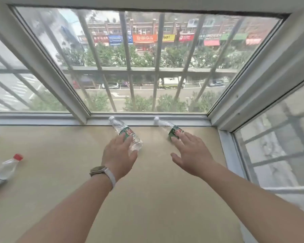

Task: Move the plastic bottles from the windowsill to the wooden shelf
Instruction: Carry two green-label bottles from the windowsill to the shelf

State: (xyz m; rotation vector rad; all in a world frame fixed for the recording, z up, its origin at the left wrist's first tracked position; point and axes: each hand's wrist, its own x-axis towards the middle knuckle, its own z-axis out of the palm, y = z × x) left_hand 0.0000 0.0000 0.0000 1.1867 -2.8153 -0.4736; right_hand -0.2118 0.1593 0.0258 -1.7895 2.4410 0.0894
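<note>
The windowsill (147, 193) is a broad pale beige surface running under a white-framed window (147, 118). Two plastic bottles lie on their sides at its far edge, white caps pointing toward the glass.

The left bottle (124, 130) is clear with a green label and lies at a slant, its cap just beside the window frame. The left hand (118, 153) lies over the bottle's lower half with its fingers relaxed and only lightly bent. The fingers rest along the label and the thumb lies near the base, but it is no firm grasp yet. A watch (98, 170) on a white band sits on that wrist.

The right bottle (172, 130) has the same green label and lies near the first but apart from it, with its cap also at the frame. The right hand (191, 153) is spread flat with straight fingers, its fingertips (178, 133) touching the label and its thumb held out to the side above the sill.

A third bottle (3, 171) — clear, with a red cap — lies on the sill at the far left, well apart from both hands. Metal bars (128, 50) stand outside the glass — a street lies below them.
</note>
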